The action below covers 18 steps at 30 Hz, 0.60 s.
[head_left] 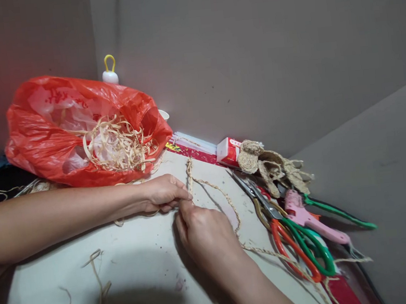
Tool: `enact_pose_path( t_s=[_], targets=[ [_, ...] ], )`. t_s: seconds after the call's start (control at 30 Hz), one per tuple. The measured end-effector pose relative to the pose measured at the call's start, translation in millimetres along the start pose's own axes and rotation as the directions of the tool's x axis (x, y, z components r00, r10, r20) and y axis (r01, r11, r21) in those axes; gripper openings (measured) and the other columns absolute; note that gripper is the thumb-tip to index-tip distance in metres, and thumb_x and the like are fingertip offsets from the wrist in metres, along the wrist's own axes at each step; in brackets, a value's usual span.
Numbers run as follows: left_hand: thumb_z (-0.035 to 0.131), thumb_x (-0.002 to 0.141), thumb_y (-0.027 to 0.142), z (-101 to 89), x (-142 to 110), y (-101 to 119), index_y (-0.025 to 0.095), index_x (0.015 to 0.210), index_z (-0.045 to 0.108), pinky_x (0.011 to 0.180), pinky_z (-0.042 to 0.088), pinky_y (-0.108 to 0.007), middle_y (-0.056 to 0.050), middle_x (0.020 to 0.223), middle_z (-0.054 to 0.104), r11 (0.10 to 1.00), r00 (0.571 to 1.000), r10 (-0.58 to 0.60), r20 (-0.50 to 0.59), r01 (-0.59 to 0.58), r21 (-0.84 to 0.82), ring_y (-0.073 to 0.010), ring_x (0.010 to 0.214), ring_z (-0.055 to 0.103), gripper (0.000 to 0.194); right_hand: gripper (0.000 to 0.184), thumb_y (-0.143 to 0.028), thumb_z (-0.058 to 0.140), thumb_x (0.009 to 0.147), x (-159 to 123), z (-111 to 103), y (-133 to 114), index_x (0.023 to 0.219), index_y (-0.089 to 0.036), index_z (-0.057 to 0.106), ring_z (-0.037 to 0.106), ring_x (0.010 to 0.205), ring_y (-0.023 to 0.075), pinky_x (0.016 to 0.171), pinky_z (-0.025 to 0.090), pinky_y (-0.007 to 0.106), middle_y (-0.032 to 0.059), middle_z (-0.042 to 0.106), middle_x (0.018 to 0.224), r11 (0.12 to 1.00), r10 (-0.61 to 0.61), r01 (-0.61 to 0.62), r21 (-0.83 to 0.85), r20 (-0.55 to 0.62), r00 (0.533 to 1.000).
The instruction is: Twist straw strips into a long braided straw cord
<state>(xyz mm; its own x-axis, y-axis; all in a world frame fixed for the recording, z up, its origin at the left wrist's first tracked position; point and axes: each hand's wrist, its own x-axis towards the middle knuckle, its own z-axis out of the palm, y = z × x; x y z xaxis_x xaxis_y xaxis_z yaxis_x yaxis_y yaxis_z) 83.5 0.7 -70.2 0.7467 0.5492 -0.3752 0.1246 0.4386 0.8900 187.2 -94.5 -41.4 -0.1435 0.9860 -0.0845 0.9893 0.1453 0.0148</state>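
Note:
My left hand [165,193] and my right hand [209,226] meet near the middle of the white board, fingertips pinched together. Both are closed on a plaited straw cord [189,172], whose thicker end stands up just beyond my fingers. The exact grip is partly hidden by my right hand. From that piece a thinner twisted length [225,195] curves to the right, passes behind my right wrist and runs on towards the scissors. Loose straw strands [100,288] lie on the board nearer to me, left of my right forearm.
At the back left, a red plastic bag [42,144] gapes with pale straw strips [118,146] inside. To the right lie orange-and-green-handled scissors [287,230], a pink glue gun [313,220], woven straw pieces [273,164] and a red-and-white box [229,152]. Grey walls close off the back and right.

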Motion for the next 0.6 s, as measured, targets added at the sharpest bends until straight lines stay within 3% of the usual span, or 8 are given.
enact_pose_path(
  t_s=[0.1, 0.2, 0.27, 0.37, 0.43, 0.53, 0.6],
  targets=[
    [0.063, 0.068, 0.021, 0.4, -1, 2, 0.013, 0.060, 0.056, 0.033, 0.011, -0.019, 0.008, 0.033, 0.030, 1.000, 1.000, 0.003, 0.009, -0.003, -0.010, -0.0034, 0.031, 0.019, 0.014, 0.019, -0.013, 0.044, 0.081, -11, 0, -12, 0.081, -0.014, 0.063, 0.061, 0.052, 0.0202, 0.048, 0.018, 0.032, 0.0113, 0.069, 0.063, 0.985, -0.171, 0.169, 0.040, 0.071, 0.983],
    [0.065, 0.066, 0.022, 0.3, -2, 4, 0.014, 0.058, 0.054, 0.033, 0.011, -0.019, 0.009, 0.034, 0.030, 1.000, 1.000, 0.017, 0.014, -0.017, -0.007, -0.0027, 0.031, 0.019, 0.016, 0.018, -0.014, 0.046, 0.081, -23, -3, -24, 0.076, -0.018, 0.062, 0.057, 0.049, 0.0171, 0.047, 0.018, 0.031, 0.0064, 0.068, 0.063, 0.926, -0.369, 0.349, 0.145, 0.144, 0.918],
    [0.068, 0.065, 0.023, -0.8, -1, 5, 0.014, 0.058, 0.053, 0.033, 0.011, -0.019, 0.009, 0.035, 0.031, 1.000, 0.999, 0.025, 0.026, -0.026, 0.007, -0.0024, 0.031, 0.019, 0.018, 0.021, -0.019, 0.045, 0.084, -28, -9, -25, 0.071, -0.019, 0.061, 0.052, 0.049, 0.0143, 0.047, 0.019, 0.029, 0.0034, 0.067, 0.062, 0.877, -0.458, 0.405, 0.257, 0.196, 0.867],
    [0.071, 0.062, 0.027, -3.1, 1, 3, 0.014, 0.060, 0.053, 0.033, 0.012, -0.018, 0.009, 0.036, 0.033, 0.999, 0.998, 0.029, 0.057, -0.030, 0.018, -0.0022, 0.032, 0.020, 0.022, 0.030, -0.030, 0.046, 0.088, -25, -19, -12, 0.063, -0.018, 0.059, 0.046, 0.050, 0.0101, 0.048, 0.025, 0.024, -0.0004, 0.059, 0.057, 0.786, -0.507, 0.320, 0.529, 0.256, 0.823],
    [0.072, 0.061, 0.028, -4.2, 2, 2, 0.014, 0.060, 0.053, 0.033, 0.011, -0.018, 0.009, 0.037, 0.032, 0.999, 0.996, 0.032, 0.079, -0.033, 0.003, -0.0020, 0.033, 0.020, 0.024, 0.034, -0.032, 0.045, 0.089, -17, -25, 6, 0.063, -0.016, 0.059, 0.042, 0.050, 0.0083, 0.049, 0.029, 0.021, -0.0025, 0.051, 0.054, 0.653, -0.511, 0.191, 0.733, 0.240, 0.825],
    [0.072, 0.061, 0.026, -4.7, 2, 3, 0.015, 0.060, 0.052, 0.034, 0.012, -0.017, 0.010, 0.037, 0.030, 0.999, 0.994, 0.033, 0.106, -0.032, -0.013, -0.0019, 0.033, 0.020, 0.023, 0.031, -0.038, 0.050, 0.087, -3, -26, 37, 0.074, -0.014, 0.065, 0.034, 0.045, 0.0070, 0.045, 0.027, 0.020, -0.0051, 0.041, 0.050, 0.443, -0.418, -0.009, 0.896, 0.215, 0.883],
    [0.071, 0.061, 0.024, -4.9, 2, 4, 0.015, 0.061, 0.051, 0.034, 0.012, -0.017, 0.010, 0.037, 0.030, 1.000, 0.993, 0.024, 0.118, -0.023, -0.007, -0.0021, 0.033, 0.020, 0.022, 0.032, -0.042, 0.056, 0.083, 2, -26, 54, 0.078, -0.013, 0.067, 0.029, 0.041, 0.0063, 0.041, 0.024, 0.020, -0.0071, 0.037, 0.044, 0.395, -0.362, -0.106, 0.913, 0.261, 0.895]
  ],
)
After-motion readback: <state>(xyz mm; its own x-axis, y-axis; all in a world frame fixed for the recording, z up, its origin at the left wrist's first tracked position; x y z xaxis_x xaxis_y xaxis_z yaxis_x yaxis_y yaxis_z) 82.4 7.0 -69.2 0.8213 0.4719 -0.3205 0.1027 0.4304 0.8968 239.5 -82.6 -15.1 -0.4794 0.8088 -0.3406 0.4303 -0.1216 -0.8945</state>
